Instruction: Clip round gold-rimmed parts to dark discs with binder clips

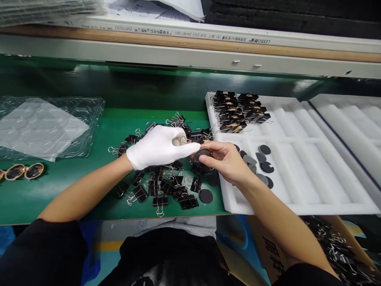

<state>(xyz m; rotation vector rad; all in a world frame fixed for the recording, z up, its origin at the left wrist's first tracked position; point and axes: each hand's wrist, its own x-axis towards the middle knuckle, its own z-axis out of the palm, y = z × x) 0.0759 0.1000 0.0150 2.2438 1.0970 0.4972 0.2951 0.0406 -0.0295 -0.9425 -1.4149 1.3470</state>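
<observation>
My left hand (160, 147), in a white glove, is closed around a binder clip whose wire handle (185, 140) shows between thumb and fingers. Against its fingertips, my bare right hand (229, 161) pinches a dark round disc (203, 153). The clip's jaws are mostly hidden by my fingers. Beneath both hands spreads a heap of black binder clips (166, 185). One loose black disc (205, 196) lies at the heap's right edge. More grey and black discs (264, 149) rest on the white foam tray (297, 149) beside my right hand.
Clips gripping tan-edged pieces (228, 110) stand in rows in the foam tray's far left. A clear plastic tray (94, 135) with a white sheet (44, 124) sits left, behind gold-rimmed brown lenses (25, 171). Below right, a cardboard box (269, 248) holds clips. A rail (178, 53) crosses behind.
</observation>
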